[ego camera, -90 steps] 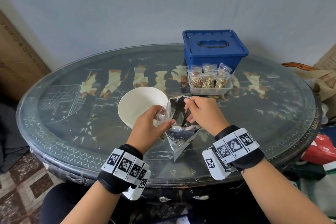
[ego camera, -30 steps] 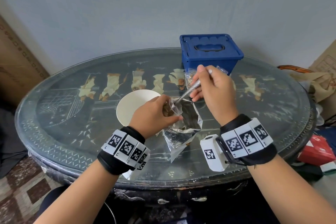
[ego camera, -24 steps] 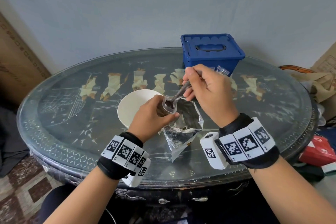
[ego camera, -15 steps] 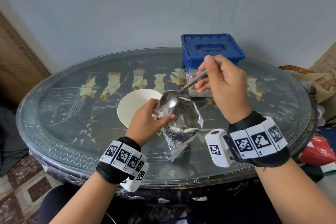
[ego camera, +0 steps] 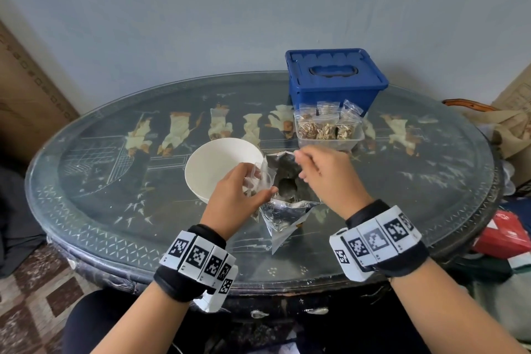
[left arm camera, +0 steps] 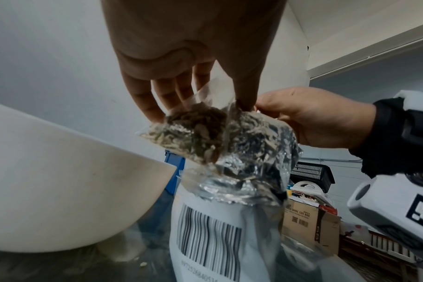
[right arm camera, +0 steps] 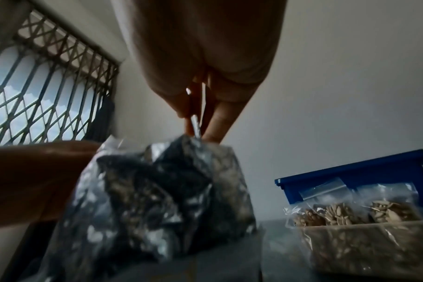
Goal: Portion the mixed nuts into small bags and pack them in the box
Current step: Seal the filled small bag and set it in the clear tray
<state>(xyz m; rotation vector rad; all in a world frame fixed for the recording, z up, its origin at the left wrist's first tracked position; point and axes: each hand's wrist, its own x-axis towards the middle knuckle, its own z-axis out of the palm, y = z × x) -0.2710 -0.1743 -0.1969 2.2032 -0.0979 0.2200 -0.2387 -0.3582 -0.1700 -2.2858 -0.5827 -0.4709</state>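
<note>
The oval glass-topped counter (ego camera: pixel 100 181) carries everything. At about one o'clock sits the lidded blue box (ego camera: pixel 334 77), and just in front of it a clear tub (ego camera: pixel 330 139) with filled small bags standing in it. Near the middle, at eleven o'clock from the hands, is the white bowl (ego camera: pixel 218 167). Beside it stands the open foil pouch (ego camera: pixel 287 210) of mixed nuts. The left hand (ego camera: pixel 235 198) has its grip pinched on a small clear bag (left arm camera: pixel 193 137), partly filled, held at the pouch mouth. The right hand (ego camera: pixel 330 178) has its grip clamped on a spoon handle (right arm camera: pixel 195 126), which dips into the pouch.
</note>
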